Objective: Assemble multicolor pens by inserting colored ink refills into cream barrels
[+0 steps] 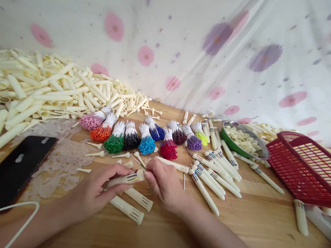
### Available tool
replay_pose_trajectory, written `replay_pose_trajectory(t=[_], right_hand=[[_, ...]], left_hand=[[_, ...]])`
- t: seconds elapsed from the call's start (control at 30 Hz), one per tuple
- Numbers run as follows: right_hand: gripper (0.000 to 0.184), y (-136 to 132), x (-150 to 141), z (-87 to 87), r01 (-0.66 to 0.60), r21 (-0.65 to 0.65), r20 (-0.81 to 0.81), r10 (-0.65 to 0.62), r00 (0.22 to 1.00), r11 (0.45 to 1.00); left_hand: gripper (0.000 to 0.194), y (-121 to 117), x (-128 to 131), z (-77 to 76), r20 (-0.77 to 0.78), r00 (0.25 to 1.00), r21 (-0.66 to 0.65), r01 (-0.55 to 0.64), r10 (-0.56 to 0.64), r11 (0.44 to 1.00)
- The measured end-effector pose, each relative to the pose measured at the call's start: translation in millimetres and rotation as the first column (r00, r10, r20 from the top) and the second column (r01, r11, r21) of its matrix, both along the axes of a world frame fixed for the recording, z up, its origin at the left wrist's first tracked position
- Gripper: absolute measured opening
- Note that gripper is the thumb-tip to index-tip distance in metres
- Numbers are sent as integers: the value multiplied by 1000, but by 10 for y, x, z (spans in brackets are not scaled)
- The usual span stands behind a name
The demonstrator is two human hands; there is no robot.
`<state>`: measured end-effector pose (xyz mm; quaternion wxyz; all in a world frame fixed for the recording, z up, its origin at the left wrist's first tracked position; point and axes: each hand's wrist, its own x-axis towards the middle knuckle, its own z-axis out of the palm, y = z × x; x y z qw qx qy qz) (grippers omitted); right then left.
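Observation:
My left hand (100,184) is closed around a cream multicolour pen barrel (124,179), lying almost level, with coloured slots near its right end. At that end my right hand (164,183) is pinched shut, its fingertips against the tip; what they hold is hidden. Below my hands lie two slotted cream pen barrels, a nearer barrel (126,208) and a farther barrel (140,198). Behind them stretches an arc of refill bundles with white stems and coloured ends, among them a green bundle (114,140), a blue bundle (147,142) and a red bundle (168,147).
Cream tubes (49,87) are heaped at the back left. A black phone (10,172) and small clear plastic pieces (58,161) lie at left. To the right are multicolour pens (210,178), a green bowl (230,143) of small cream parts and a red basket (302,178).

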<state>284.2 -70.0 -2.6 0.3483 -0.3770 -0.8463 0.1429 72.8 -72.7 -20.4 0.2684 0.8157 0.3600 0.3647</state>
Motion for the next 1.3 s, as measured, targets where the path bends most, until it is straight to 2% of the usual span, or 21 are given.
replay_pose_trajectory(t=[0.07,0.13,0.23,0.37,0.47,0.53,0.63,0.7,0.77,0.83,0.93,1.0,1.07,1.13,1.2,1.23,1.27,1.3], right_hand=[[27,35,-19,-53,9,-28,25,-9,1000,1000],[29,47,-56,-103,54,-89,-23,-56,998,995],[30,33,-133,-164,120,-211,-117,-147,982,970],[32,23,-215,-220,137,-390,-182,-222,958,910],[35,63,-222,-264,78,-493,-271,-237,933,867],[36,112,-189,-294,39,-531,-327,-248,912,846],[38,208,-86,-329,41,-555,-409,-316,856,831],[39,270,-7,-340,58,-564,-447,-363,818,824],[40,317,45,-342,56,-576,-463,-382,800,816],[41,336,47,-337,36,-596,-475,-388,790,802],[42,306,-37,-321,-21,-649,-490,-397,776,760],[41,266,-106,-309,-62,-682,-495,-397,773,729],[42,238,-142,-303,-79,-691,-502,-398,768,719],[43,240,-124,-314,-54,-669,-514,-409,754,741],[43,269,-66,-348,6,-629,-525,-430,735,777],[43,290,-34,-373,34,-612,-528,-440,726,790],[42,310,-6,-400,54,-601,-530,-448,720,798],[41,328,14,-427,63,-596,-532,-453,715,800]], left_hand=[[18,-13,23,12,-50,999,-21,-10,9,1000],[17,-22,50,13,-78,996,20,-40,41,999],[15,-28,97,0,-97,991,194,-74,94,978],[18,-17,166,-9,-183,969,459,-66,167,886],[19,24,194,26,-232,952,514,-55,201,856],[22,61,179,68,-233,954,433,-74,191,898],[33,108,112,123,-267,938,129,-191,220,973],[44,124,70,135,-331,926,-104,-227,182,968],[44,128,53,130,-329,933,-212,-223,145,952],[30,127,61,120,-285,944,-195,-228,167,954],[11,135,82,113,-182,960,-13,-219,213,976],[11,150,83,118,-131,966,128,-206,222,970],[13,163,75,130,-127,963,165,-217,239,962],[8,164,62,148,-168,952,42,-250,254,967],[25,153,43,163,-207,953,-174,-260,222,950],[30,145,29,165,-205,963,-279,-230,177,932],[29,138,13,164,-172,976,-335,-182,130,924],[36,132,-6,158,-145,984,-381,-150,102,912]])
